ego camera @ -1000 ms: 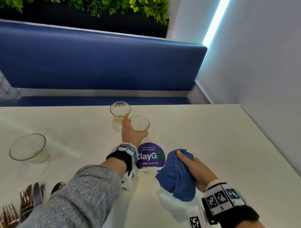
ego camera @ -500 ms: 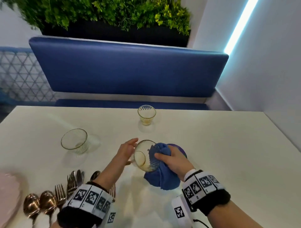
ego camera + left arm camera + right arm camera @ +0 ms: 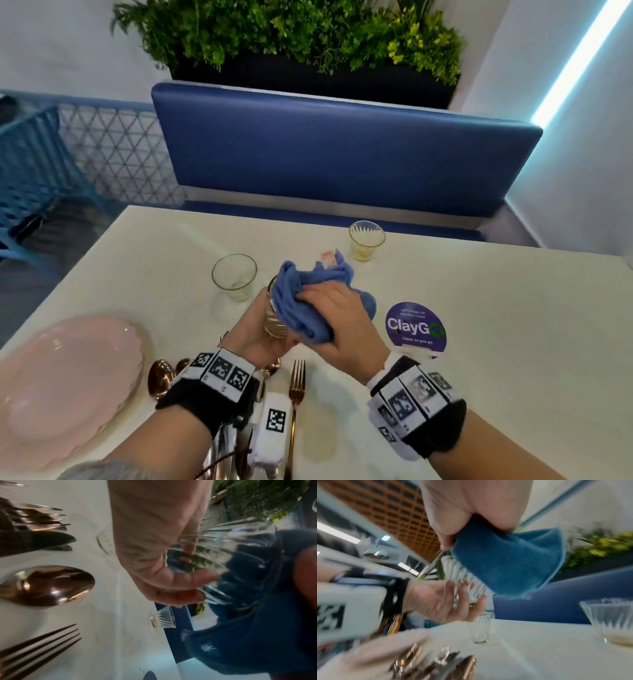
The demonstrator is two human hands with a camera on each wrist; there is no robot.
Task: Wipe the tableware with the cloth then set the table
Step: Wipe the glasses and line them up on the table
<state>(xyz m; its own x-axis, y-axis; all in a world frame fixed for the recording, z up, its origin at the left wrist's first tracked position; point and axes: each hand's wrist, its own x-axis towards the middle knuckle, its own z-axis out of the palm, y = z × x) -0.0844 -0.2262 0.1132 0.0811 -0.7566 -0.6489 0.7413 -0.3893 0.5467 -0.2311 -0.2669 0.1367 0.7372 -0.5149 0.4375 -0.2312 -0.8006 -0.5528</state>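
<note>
My left hand (image 3: 251, 330) grips a ribbed clear glass (image 3: 274, 327) lifted above the white table (image 3: 496, 342), fingers curled round its base and side. My right hand (image 3: 339, 322) clutches the blue cloth (image 3: 308, 301) and presses it over and into the glass's mouth. In the left wrist view the glass (image 3: 223, 545) sits against the palm of my left hand (image 3: 154, 547), with the cloth (image 3: 257, 628) bunched inside and below it. In the blurred right wrist view the cloth (image 3: 505, 563) drapes over the glass (image 3: 465, 586).
Two more glasses (image 3: 234, 277) (image 3: 366, 240) stand further back on the table. A pink plate (image 3: 68, 383) lies near left. Copper spoons (image 3: 161, 373) and a fork (image 3: 297, 380) lie under my wrists. A purple ClayGo sticker (image 3: 415, 327) is on the right. A blue bench (image 3: 342, 154) lies beyond.
My left hand took a glass from the far side and brought it close. My right hand lifted the cloth off the table and pushed it onto the glass.
</note>
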